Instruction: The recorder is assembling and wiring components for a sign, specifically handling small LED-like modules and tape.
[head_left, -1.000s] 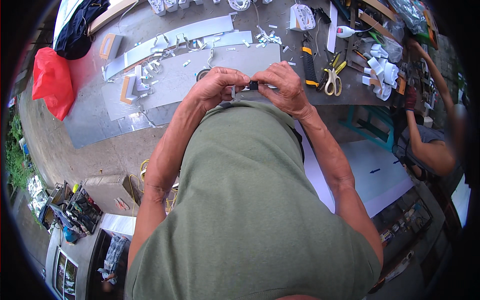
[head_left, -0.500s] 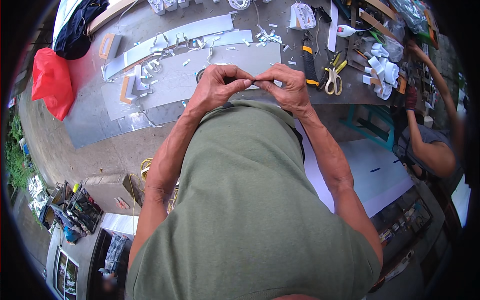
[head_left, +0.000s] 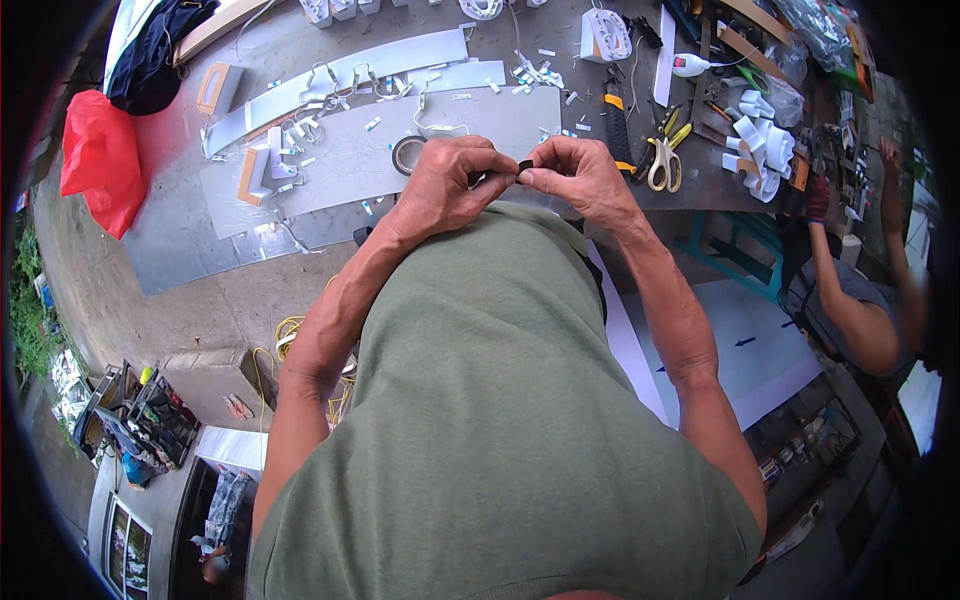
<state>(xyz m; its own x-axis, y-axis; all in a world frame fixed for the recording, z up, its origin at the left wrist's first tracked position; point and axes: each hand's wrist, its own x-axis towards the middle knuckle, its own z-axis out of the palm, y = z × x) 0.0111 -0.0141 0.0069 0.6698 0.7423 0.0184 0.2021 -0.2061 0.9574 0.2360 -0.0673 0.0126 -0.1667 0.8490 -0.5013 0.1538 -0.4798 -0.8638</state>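
While your forearms rise from the lower edge, your left hand [head_left: 445, 185] and right hand [head_left: 580, 178] meet at the upper middle of the frame, fingertips pinched together on a small dark piece [head_left: 524, 166] (too small to tell what it is). Both hands hover above the grey table [head_left: 180, 255]. A roll of tape [head_left: 407, 155] lies just left of your left hand, and yellow-handled scissors [head_left: 662, 160] lie right of your right hand.
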